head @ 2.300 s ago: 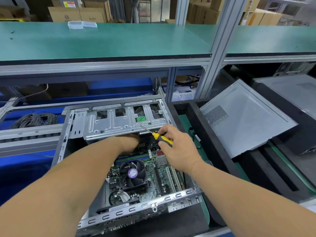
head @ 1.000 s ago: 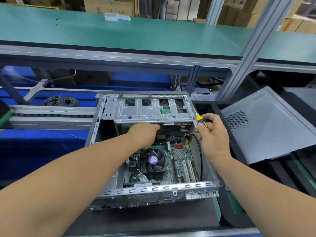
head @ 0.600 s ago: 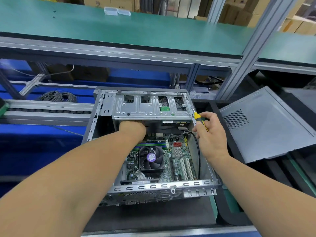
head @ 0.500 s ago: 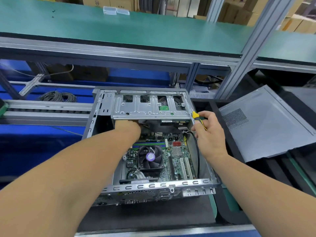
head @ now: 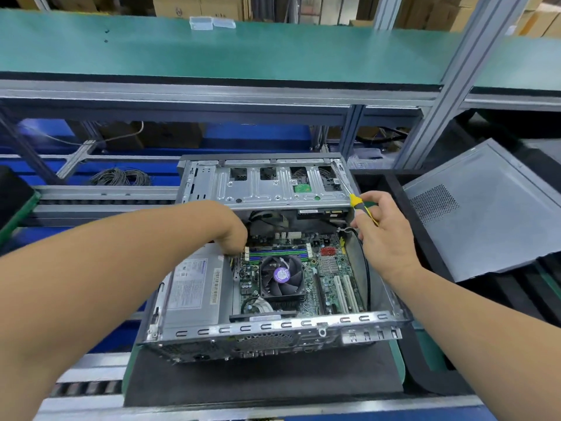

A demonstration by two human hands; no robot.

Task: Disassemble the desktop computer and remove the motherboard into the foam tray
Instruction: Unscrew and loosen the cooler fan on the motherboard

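Head camera, looking down: my left hand is bent at the wrist and reaching down at the seam between the power supply and the top-left corner of the motherboard. The fingertips are tucked out of sight, so I cannot tell whether they pinch a connector or only feel for one; my guess is I am after a power plug there. My right hand is closed round the yellow and green screwdriver, whose shaft angles up and away toward the far right corner of the drive cage. I hold it parked in my fist so the tool stays ready while the fingers deal with the black cable just under them, which runs along the case's right wall.

Between my two hands lies the motherboard, flat in the bottom of the open computer case, with the CPU fan near its middle and the white expansion slots nearer my right wrist. It looks fully seated, so the lift is not yet near.

Beyond my right hand the removed side panel leans on the black foam tray, near enough for a short carry. The case sits on a dark mat on the counter.
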